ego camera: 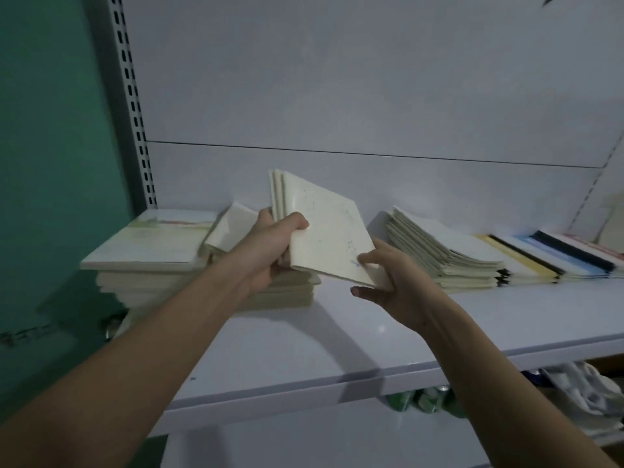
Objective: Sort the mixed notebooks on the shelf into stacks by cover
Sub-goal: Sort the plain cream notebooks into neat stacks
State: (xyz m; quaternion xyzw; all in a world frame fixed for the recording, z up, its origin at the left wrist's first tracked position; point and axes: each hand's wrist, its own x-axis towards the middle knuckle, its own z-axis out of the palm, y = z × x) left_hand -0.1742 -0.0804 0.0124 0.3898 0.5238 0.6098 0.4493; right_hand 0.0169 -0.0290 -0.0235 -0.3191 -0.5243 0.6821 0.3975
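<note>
Two bare forearms reach in from the bottom edge, nearest of all, toward a white shelf (304, 352) backed by a pale panel, with a slotted upright (135, 106) and a green wall (44, 146) at the left.

Largest among the notebooks is the left stack (141, 255), piled flat on the shelf with a pale cover on top and cream page edges below — it sits partly behind the left forearm. On the right lies a fanned row of notebooks (449, 251), leaning and overlapping, cream ones first, then covers edged in yellow, black, blue and pink further right.

Between the two, raised above the shelf, is a held bunch of notebooks (324, 228), cream with faint blue marks on the front cover. The left hand (270, 251) grips its lower left edge, thumb curled over the front cover and fingers behind. The right hand (385, 282) pinches the front notebook's lower right corner, thumb on top — the other fingers lie beneath, mostly hidden.

Green cans (418, 400) show under the shelf.
</note>
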